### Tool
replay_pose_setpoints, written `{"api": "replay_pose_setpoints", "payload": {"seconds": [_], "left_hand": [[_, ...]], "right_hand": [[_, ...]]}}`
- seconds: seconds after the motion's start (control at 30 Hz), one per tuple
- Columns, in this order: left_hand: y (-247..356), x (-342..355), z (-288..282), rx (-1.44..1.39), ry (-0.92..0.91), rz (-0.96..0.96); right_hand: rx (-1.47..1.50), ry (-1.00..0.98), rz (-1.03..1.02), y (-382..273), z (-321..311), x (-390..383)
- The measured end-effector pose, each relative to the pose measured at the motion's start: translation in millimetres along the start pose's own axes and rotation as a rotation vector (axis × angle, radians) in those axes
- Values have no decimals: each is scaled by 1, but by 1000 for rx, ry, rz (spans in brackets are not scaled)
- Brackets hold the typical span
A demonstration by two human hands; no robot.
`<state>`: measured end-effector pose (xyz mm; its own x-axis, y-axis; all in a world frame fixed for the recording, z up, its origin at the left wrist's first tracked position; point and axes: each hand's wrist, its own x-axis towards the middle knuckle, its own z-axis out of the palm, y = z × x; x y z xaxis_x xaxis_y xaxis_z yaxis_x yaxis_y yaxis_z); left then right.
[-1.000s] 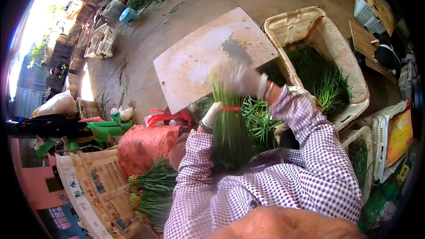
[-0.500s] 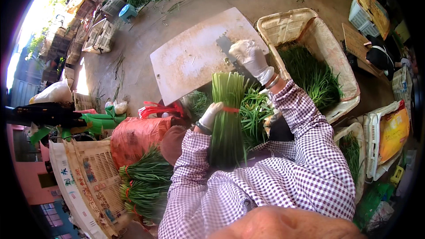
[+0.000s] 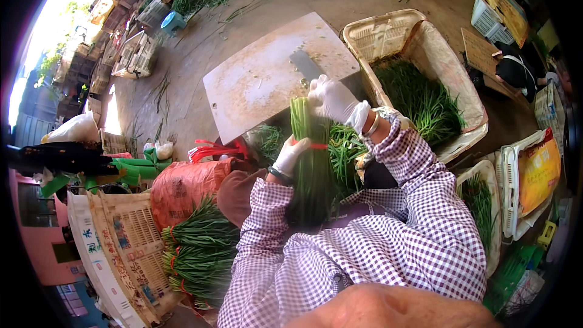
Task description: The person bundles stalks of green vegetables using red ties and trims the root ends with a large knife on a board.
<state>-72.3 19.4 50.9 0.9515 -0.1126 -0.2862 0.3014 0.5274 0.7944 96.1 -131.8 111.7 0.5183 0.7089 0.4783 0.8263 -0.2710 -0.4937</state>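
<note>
A thick bundle of garlic chives [image 3: 313, 176] stands upright before my chest, bound with a red band [image 3: 318, 146] and with its pale stalk ends up. My left hand [image 3: 290, 155], in a white glove, is closed around its left side near the band. At the stalk ends, my gloved right hand [image 3: 334, 98] has its fingers curled over the bundle's upper right side. A dark flat knife blade [image 3: 307, 65] lies over the white board [image 3: 261, 67] just beyond those fingers. The knife's near end is hidden, so whether the right hand holds it is unclear.
Loose greens fill a lined crate [image 3: 388, 36] at right. Banded bundles [image 3: 197, 252] lie at lower left beside a white crate [image 3: 115, 249] and a red sack [image 3: 188, 191]. Red bands [image 3: 212, 150] hang near the board. A person in dark clothing [image 3: 515, 73] is at far right.
My right hand has come down and left from beside the blade to the stalk ends. More of the blade's near end is covered. My left hand keeps its hold.
</note>
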Motion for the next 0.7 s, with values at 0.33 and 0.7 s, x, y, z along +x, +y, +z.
{"api": "replay_pose_setpoints", "payload": {"seconds": [0.33, 0.7], "left_hand": [[-1, -7, -8, -61, -111, -86], [5, -3, 3, -17, -31, -36]], "right_hand": [[-111, 351, 83, 8, -25, -16], [152, 4, 10, -35, -3, -61]]}}
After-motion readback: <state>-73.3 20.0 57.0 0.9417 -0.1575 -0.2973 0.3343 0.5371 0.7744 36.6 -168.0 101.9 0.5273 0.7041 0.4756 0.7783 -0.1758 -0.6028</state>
